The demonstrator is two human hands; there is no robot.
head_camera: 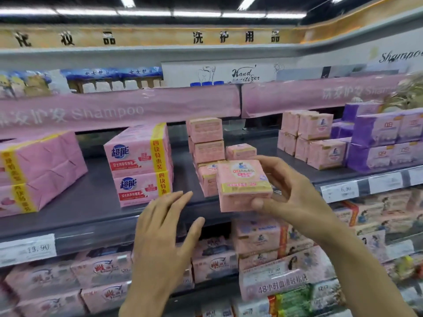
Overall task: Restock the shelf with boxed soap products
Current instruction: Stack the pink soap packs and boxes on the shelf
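Observation:
My right hand [295, 195] grips a small pink soap box [242, 184] by its right side and bottom, holding it tilted just in front of the dark shelf [91, 202]. Behind the box stands a stack of the same pink boxes [207, 143], with one more single box [240, 151] beside it. My left hand [164, 227] hovers open, fingers spread, in front of the shelf edge to the left of the held box, holding nothing.
Two stacked pink multi-packs with yellow bands [139, 163] stand left of the stack, larger pink packs [34, 170] further left. More pink boxes [313, 140] and purple packs [384, 138] fill the right. A price rail [29, 248] runs below, with stocked lower shelves.

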